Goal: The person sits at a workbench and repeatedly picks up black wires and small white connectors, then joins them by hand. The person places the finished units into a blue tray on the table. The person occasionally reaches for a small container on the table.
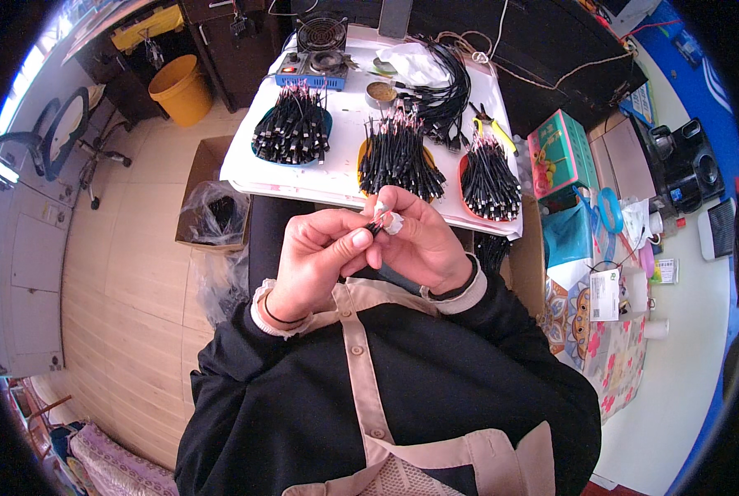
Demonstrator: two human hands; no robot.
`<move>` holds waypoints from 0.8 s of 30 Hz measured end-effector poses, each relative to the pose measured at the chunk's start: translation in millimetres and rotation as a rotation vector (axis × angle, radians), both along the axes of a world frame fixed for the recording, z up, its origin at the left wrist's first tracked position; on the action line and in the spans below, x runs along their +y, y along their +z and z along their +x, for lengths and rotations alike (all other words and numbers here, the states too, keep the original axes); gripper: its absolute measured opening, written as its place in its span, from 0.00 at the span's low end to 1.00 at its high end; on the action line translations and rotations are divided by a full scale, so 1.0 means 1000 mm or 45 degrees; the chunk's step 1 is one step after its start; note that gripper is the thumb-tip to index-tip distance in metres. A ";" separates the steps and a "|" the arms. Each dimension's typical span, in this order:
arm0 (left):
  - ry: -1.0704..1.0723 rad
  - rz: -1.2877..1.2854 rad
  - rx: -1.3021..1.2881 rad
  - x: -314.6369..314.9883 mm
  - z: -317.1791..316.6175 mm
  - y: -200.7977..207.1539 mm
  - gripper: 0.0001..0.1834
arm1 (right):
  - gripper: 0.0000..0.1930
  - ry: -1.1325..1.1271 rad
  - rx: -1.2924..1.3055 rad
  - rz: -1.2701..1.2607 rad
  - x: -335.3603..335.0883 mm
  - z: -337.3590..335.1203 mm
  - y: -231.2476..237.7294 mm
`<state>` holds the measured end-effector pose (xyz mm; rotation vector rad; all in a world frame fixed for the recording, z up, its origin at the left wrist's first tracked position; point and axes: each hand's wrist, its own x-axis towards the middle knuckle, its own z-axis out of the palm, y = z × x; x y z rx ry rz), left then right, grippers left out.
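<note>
Gripping a short black cable point(375, 228), the left hand point(320, 252) has its thumb and fingers closed on the dark part (they hide much of it). The right hand point(432, 248) meets it from the other side, its fingers pinched together at thin pinkish wires point(383, 217); white wrapping point(395, 224) covers some of its fingertips. The cable is up in front of the chest, just before the near edge of the white table point(345, 124).

On the table lie three piles of similar cables, pinkish ends pointing mostly away from the person. The left pile point(291, 128) sits in a blue tray point(329, 128), the middle pile point(398, 161) in a yellow tray point(360, 155), and the right pile point(489, 182) in an orange tray point(464, 188). Just behind the right pile are yellow-handled pliers point(498, 132). Toward the back, a blue stove point(312, 81) stands behind the left pile, a round tin point(380, 93) behind the middle one, and longer black cords point(448, 95) spread beside a crumpled white bag point(419, 62).

An orange bin point(181, 89) stands on the floor point(130, 273) to the left.
</note>
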<state>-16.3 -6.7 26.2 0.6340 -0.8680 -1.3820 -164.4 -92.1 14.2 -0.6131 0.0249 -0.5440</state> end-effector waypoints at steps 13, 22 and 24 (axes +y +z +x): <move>-0.049 0.035 0.087 -0.002 0.000 -0.002 0.08 | 0.06 -0.020 0.098 -0.096 -0.006 -0.002 0.002; -0.107 0.194 -0.045 0.000 0.002 0.003 0.08 | 0.12 0.009 0.321 -0.186 -0.010 -0.007 0.009; -0.100 0.210 -0.063 -0.001 0.001 0.002 0.07 | 0.11 -0.073 0.387 -0.304 -0.009 -0.008 0.011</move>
